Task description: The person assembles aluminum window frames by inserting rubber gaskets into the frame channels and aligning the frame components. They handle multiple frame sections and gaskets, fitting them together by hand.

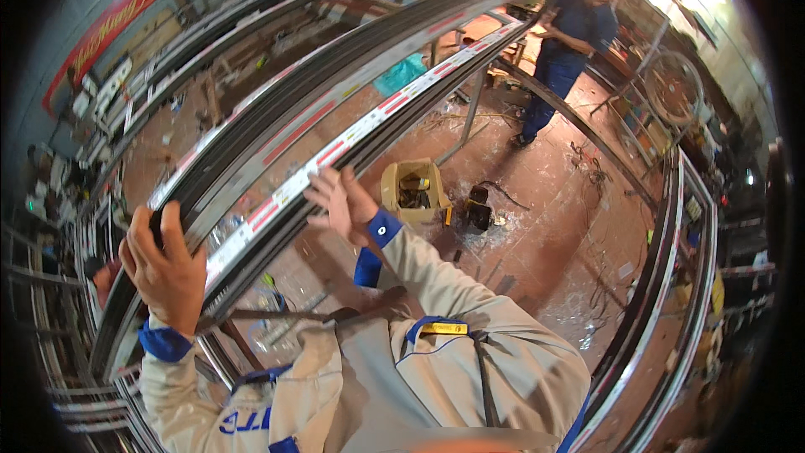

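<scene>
Beige jacket with blue trim, worn by the person, fills the lower centre of the frame, nearest the lens; yellow label near its collar.

Left to right:

Upper left: red banner along the wall.

Left of centre: left hand, fingers parted and bent over the near part of a bundle of dark bars. Cannot tell whether it grips or only rests. Bundle runs diagonally from lower left to upper centre. Below and alongside it, roughly parallel: bar with red and white markings, over further dark lengths.

Centre: right hand, fingers extended and spread, beside the marked bar and overlapping its lower edge in this view; grasp of any object not seen, contact uncertain.

Upper centre: blue-green bag, beyond the bars. Centre: cardboard box on the reddish floor, contents mixed; black object just right of it, kind unclear.

Upper right: co-worker in dark blue, standing near the bars' far end. Farther right: spoked wheel; below it, long pale-edged bars curve down the right side.
</scene>
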`<state>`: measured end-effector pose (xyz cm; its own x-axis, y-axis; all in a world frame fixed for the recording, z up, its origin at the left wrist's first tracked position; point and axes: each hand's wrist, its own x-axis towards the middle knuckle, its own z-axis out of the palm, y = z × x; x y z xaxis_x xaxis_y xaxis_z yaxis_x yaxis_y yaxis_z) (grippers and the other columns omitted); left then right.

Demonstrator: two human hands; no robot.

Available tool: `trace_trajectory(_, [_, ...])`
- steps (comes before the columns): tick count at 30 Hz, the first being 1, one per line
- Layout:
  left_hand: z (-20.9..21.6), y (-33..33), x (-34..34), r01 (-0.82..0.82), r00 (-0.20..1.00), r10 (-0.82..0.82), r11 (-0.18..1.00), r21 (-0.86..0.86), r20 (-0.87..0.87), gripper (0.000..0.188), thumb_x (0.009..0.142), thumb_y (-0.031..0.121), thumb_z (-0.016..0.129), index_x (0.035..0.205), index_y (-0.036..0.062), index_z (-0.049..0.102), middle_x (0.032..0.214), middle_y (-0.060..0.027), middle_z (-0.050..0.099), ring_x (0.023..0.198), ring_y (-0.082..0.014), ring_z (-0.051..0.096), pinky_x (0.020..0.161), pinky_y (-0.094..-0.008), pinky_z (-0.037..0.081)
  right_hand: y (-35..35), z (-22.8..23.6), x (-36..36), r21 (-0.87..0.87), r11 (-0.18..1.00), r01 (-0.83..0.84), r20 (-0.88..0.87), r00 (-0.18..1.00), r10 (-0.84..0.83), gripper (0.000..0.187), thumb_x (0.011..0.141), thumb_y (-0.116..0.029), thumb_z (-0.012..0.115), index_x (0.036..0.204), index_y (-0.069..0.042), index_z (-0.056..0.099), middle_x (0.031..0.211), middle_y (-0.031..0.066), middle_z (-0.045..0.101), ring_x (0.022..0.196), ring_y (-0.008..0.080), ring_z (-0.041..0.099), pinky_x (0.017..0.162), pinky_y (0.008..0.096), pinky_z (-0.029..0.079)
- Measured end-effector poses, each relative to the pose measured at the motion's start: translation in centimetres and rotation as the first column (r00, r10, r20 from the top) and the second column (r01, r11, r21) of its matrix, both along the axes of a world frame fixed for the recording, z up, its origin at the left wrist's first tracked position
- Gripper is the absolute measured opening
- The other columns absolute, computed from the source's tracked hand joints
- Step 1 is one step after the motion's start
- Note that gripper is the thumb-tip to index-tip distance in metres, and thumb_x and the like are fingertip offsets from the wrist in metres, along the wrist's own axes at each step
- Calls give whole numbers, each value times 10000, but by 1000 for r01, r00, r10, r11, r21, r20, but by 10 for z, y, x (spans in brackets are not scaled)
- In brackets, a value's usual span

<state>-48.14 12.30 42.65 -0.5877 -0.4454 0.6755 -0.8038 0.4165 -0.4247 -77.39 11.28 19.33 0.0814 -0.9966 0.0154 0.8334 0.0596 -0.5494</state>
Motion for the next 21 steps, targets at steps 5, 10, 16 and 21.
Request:
trace_trajectory(5, [-8,75,-12,160,986,-155,982,101,-52,499,837,131,836,1312,183,695,1324,-129,614,1216,-326,645,975,-511,495,74,126,4,-132,956,263,-94,957,-276,1138,860,-950,576,1573,-65,506,1543,183,575,1432,401,544,1146,679,454])
trace_trajectory(10, [-52,149,-17,318,933,-291,943,103,-213,326,923,228,777,1246,202,736,1339,-136,664,1104,-310,707,936,-452,542,137,137,10,-78,890,449,-155,877,-455,916,887,-767,769,1397,-18,633,1259,184,734,1189,361,712,1072,558,581])
trace_trajectory(16, [-58,211,6,543,832,-398,730,415,-388,368,972,237,708,1314,102,686,1430,-163,648,1232,-345,677,1027,-461,559,192,118,2,165,840,517,-268,843,-467,745,959,-640,744,1363,-27,617,1262,164,707,1192,340,686,1082,547,562])
trace_trajectory(21, [-68,253,27,791,583,-465,515,332,-666,428,810,222,906,1170,85,718,1320,-148,669,1196,-340,676,1005,-497,553,224,87,1,204,830,519,-244,848,-470,706,925,-572,721,1335,-10,603,1270,180,686,1202,340,681,1099,523,551])
